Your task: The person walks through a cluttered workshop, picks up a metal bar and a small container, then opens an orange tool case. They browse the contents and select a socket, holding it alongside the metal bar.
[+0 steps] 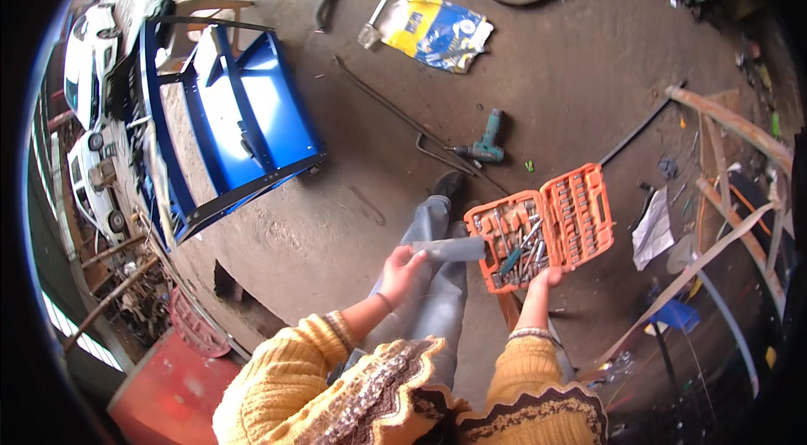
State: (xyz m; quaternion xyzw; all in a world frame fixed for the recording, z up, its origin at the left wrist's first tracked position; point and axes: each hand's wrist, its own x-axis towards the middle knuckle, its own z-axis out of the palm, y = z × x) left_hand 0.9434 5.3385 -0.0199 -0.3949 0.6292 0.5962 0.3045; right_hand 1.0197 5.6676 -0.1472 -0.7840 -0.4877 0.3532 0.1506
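My left hand (402, 270) is closed round one end of a grey, smooth, tube-like piece (461, 249), whose exact kind I cannot make out. Its far end reaches to the left edge of an opened orange socket set case (545, 222). My right hand (546, 280) grips the near edge of this case, its fingers partly hidden beneath. Sockets sit in rows in the right half of the case. In the left half, several loose steel tools lie jumbled, with a teal-handled one (510, 260) among them.
A teal cordless drill (487, 142) lies beyond the case, next to long metal rods (391, 113). At the left stands a blue metal frame (244, 109). A yellow and blue bag (441, 31) and a black belt (504, 0) lie farther off. Rusty metal bars (731, 126) crowd the right.
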